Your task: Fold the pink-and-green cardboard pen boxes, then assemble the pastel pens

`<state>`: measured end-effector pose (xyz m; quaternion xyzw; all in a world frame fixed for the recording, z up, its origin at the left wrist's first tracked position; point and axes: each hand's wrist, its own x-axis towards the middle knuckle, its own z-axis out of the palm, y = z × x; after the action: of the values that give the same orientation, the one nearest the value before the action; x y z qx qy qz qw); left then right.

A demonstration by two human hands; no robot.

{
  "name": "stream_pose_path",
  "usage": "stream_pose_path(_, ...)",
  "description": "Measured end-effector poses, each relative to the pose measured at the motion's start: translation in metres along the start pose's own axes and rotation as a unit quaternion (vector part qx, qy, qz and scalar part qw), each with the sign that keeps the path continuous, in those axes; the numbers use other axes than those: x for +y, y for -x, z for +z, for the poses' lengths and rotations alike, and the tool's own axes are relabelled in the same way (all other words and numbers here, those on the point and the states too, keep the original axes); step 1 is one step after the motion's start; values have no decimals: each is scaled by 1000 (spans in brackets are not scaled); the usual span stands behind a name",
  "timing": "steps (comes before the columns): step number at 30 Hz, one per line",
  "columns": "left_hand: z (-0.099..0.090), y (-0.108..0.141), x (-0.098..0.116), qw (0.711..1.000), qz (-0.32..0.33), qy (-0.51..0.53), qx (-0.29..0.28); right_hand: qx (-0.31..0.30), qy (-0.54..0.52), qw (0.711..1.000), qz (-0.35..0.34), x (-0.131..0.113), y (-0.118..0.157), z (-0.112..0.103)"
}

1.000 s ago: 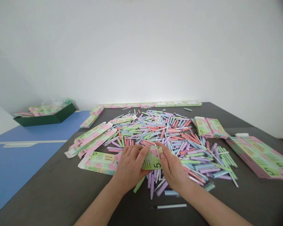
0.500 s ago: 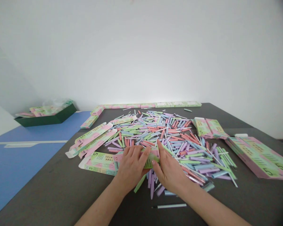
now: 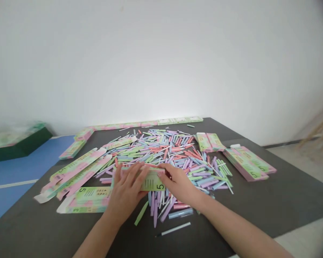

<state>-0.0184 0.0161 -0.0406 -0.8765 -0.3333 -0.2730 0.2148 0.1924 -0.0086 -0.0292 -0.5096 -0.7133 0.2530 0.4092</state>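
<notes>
Both my hands are on a pink-and-green printed cardboard box (image 3: 153, 181) with a large black 5 on it, just over the near edge of a heap of pastel pens (image 3: 172, 154). My left hand (image 3: 127, 191) wraps its left part, with the fingers spread on top. My right hand (image 3: 177, 183) presses on its right end. The pens lie crossed in lilac, blue, coral and green, and some white sticks lie among them. The hands hide the heap's near middle.
Flattened printed cartons (image 3: 78, 173) lie left of the heap, and stacked cartons (image 3: 244, 164) lie to the right. More cartons line the far edge of the dark table (image 3: 258, 200). A lone pen (image 3: 172, 229) lies near me. A green tray (image 3: 16, 147) sits on a blue surface (image 3: 24, 168).
The whole view has swung, so the table and heap sit further left and more of the right floor shows. My right hand has flattened over the box's right end, and both hands still hold it.
</notes>
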Motion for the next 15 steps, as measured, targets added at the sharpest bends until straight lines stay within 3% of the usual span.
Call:
stream_pose_path(2, 2, 1, -5, 996, -3, -18, 90, 50, -86, 992, 71, 12, 1, -17)
stream_pose_path(5, 4, 2, -13, 986, -61, -11, 158, 161, -225, 948, 159, 36, 13, -55)
stream_pose_path(12, 10, -2, -38, 990, -81, 11, 118, 395, -238, 863, 205, 93, 74, -169)
stream_pose_path(15, 11, 5, -61, 997, -68, 11, 38, 472, -219, 822, 230, 115, 96, -211)
